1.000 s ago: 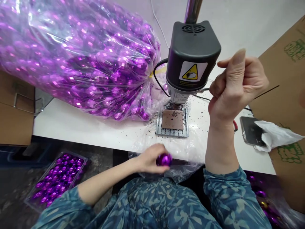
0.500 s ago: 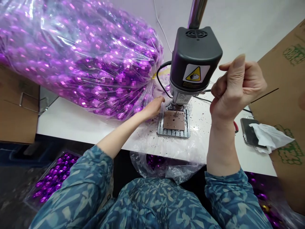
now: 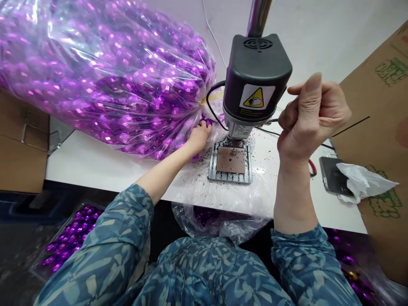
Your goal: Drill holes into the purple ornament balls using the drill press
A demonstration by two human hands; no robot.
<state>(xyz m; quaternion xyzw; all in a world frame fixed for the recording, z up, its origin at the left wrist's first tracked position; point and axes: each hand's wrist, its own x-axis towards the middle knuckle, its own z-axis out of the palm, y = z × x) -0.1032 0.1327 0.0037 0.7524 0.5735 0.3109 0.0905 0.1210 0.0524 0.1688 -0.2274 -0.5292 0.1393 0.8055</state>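
My left hand (image 3: 200,135) is closed at the gathered neck of a big clear plastic bag (image 3: 134,85) full of shiny purple faceted balls. A purple shiny ball (image 3: 208,122) shows at its curled fingertips. To the right of a small black bench drill (image 3: 258,76), my right hand (image 3: 314,117) is raised with its fingers curled in; whatever lies inside them is hidden. Beneath the drill, a brown square plate (image 3: 231,160) with a dark hole in it lies on the slotted metal base (image 3: 230,177). Dark shavings are scattered over both.
A phone (image 3: 334,176) partly under a white tissue (image 3: 363,180) lies on the right. Cardboard boxes stand at the right (image 3: 382,136) and the left (image 3: 22,153). Clear plastic film (image 3: 223,227) hangs over the table's front edge. Purple balls (image 3: 72,238) fill a container below left.
My left hand has shifted slightly left, away from the drill base, and its fingers have curled at a purple ball. My right hand keeps its closed pose. The whole view has shifted slightly.
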